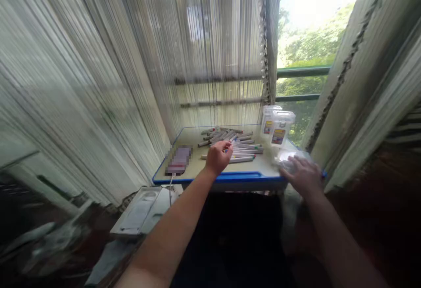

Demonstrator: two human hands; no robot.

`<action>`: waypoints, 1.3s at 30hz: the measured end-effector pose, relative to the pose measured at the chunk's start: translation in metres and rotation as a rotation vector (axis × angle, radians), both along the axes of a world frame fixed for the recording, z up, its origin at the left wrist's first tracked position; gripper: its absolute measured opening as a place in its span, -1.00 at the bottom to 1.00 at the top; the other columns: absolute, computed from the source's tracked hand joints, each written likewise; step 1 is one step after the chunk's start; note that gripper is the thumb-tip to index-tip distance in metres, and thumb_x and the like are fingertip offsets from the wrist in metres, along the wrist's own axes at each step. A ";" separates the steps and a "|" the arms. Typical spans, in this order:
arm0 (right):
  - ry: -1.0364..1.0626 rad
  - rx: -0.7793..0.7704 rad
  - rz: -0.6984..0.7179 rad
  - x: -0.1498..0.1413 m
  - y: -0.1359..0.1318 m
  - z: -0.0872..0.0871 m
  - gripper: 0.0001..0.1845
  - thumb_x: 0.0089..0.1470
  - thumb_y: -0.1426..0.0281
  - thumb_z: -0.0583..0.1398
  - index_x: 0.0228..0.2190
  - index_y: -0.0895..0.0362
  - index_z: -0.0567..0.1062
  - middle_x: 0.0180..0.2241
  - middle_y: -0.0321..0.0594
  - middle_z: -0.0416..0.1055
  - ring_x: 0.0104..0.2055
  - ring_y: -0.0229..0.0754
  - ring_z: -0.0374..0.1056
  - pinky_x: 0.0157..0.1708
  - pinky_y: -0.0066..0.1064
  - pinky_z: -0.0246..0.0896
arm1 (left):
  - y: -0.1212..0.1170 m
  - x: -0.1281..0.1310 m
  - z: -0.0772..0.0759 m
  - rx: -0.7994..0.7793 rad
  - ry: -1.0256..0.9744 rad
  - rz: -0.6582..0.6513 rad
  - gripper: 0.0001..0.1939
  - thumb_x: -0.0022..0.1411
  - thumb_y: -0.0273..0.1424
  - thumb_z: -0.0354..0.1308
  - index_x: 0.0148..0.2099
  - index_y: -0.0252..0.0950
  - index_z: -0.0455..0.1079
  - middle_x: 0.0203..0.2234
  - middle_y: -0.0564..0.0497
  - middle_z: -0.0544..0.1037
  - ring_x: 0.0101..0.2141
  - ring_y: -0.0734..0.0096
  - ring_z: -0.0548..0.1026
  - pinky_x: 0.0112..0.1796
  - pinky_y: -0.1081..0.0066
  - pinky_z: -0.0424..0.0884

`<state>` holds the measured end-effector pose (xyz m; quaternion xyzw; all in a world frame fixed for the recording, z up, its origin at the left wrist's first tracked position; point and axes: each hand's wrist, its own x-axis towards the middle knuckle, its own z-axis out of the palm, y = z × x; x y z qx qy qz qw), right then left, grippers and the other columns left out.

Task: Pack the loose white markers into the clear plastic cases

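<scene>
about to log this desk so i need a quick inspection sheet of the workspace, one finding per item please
surface: pale table with blue edging
work things: loose markers in a spread pile; two labelled clear containers upright at the far right
clutter: pixelated flat object at the left; white box-like item below the table's left side
hands: left hand at the markers, fingers curled, grip unclear; right hand on clear plastic, grip unclear
cables: white cable from the flat object over the near edge
surroundings: string curtains, green rails, foliage outside
</scene>
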<state>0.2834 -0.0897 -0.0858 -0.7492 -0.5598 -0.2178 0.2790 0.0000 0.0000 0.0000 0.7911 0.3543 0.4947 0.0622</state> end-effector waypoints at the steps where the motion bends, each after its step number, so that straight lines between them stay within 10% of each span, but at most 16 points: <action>1: -0.001 0.011 0.000 0.000 0.002 -0.002 -0.36 0.02 0.00 0.04 -0.03 0.15 0.46 0.07 -0.04 0.37 0.10 0.11 0.21 0.11 -0.03 -0.05 | 0.009 0.004 0.003 0.001 0.015 -0.002 -0.83 0.20 -0.40 0.06 -0.33 -0.32 0.47 -0.41 -0.04 0.58 -0.40 0.41 0.50 -0.31 0.45 0.40; 9: -0.012 0.136 0.044 0.003 0.021 -0.013 -0.42 -0.03 -0.02 0.10 -0.10 0.08 0.51 0.03 -0.10 0.42 0.08 0.25 0.20 0.03 0.08 0.06 | 0.075 0.019 0.024 -0.012 0.120 0.095 -0.81 0.20 -0.40 0.06 -0.38 -0.31 0.47 -0.49 -0.01 0.56 -0.44 0.41 0.49 -0.32 0.44 0.36; 14: -0.051 0.262 0.017 -0.007 0.020 -0.017 -0.45 0.05 0.04 0.08 -0.01 0.05 0.43 0.12 -0.12 0.33 0.19 0.33 0.09 0.07 0.31 -0.09 | 0.094 0.022 0.006 0.007 0.199 0.165 -0.78 0.23 -0.39 0.02 -0.38 -0.30 0.45 -0.50 -0.03 0.55 -0.44 0.38 0.50 -0.33 0.42 0.35; 19: -0.068 0.605 0.182 -0.058 0.029 0.015 -0.84 0.10 0.31 0.13 -0.36 0.06 0.51 -0.12 -0.14 0.51 0.12 0.12 0.26 0.19 0.15 -0.13 | 0.106 0.019 -0.006 -0.173 0.345 0.373 -0.77 0.21 -0.27 0.08 -0.35 -0.30 0.45 -0.54 -0.15 0.54 -0.42 0.13 0.55 -0.44 0.32 0.34; 22: 0.073 0.533 0.458 -0.095 0.057 0.056 -0.87 0.08 0.35 0.15 -0.41 0.06 0.51 -0.29 -0.19 0.56 -0.08 -0.02 0.41 0.04 -0.12 0.18 | 0.109 0.014 -0.005 -0.198 0.368 0.381 -0.75 0.20 -0.27 0.08 -0.41 -0.31 0.44 -0.52 -0.20 0.55 -0.41 0.08 0.55 -0.45 0.29 0.33; 26: 0.424 0.302 0.397 -0.122 0.117 0.089 -0.79 0.07 0.29 0.10 -0.40 0.09 0.52 -0.40 -0.18 0.53 -0.40 -0.11 0.40 -0.33 -0.30 0.25 | 0.102 0.009 -0.005 -0.184 0.380 0.358 -0.71 0.25 -0.25 0.02 -0.40 -0.28 0.44 -0.48 -0.13 0.57 -0.37 0.16 0.55 -0.39 0.32 0.32; 30: 0.497 0.239 0.299 -0.120 0.152 0.076 -0.73 0.01 0.29 0.08 -0.39 0.12 0.55 -0.50 -0.16 0.49 -0.41 -0.08 0.38 -0.36 -0.32 0.16 | 0.095 0.009 -0.007 -0.141 0.395 0.314 -0.69 0.27 -0.22 -0.03 -0.35 -0.26 0.46 -0.47 -0.07 0.57 -0.38 0.27 0.53 -0.38 0.38 0.31; 39: 0.509 0.279 0.401 -0.106 0.142 0.060 -0.65 0.00 0.17 0.07 -0.52 0.12 0.54 -0.58 -0.18 0.44 -0.47 -0.14 0.33 -0.42 -0.37 0.10 | 0.086 0.015 -0.012 -0.143 0.479 0.211 -0.68 0.24 -0.19 -0.01 -0.32 -0.24 0.49 -0.46 -0.05 0.58 -0.36 0.27 0.52 -0.37 0.40 0.31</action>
